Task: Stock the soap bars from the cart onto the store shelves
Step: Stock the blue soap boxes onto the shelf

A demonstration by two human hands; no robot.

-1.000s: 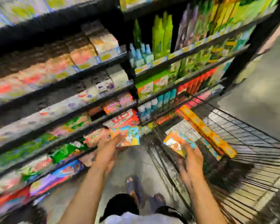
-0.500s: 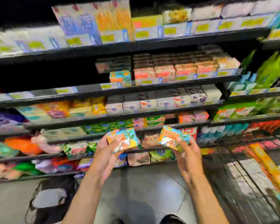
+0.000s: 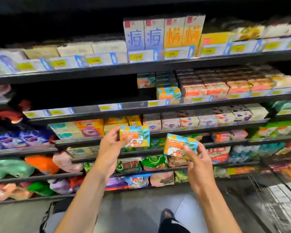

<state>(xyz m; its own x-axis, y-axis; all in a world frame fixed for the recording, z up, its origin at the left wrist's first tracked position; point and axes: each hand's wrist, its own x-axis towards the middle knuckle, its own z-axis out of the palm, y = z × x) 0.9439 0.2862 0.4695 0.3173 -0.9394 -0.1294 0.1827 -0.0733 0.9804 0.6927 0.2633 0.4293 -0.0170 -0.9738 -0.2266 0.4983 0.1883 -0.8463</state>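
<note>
Our left hand (image 3: 111, 148) pinches the first soap box (image 3: 136, 135), thumb over its front; our right hand (image 3: 199, 163) grips the second soap box (image 3: 178, 143) at 4 o'clock of it; both fronts seem to read "Goat Soap"; matching boxes (image 3: 168, 94) sit on the shelf (image 3: 134, 105) at 12 o'clock; price tags (image 3: 152, 103) too blurry lol
</note>
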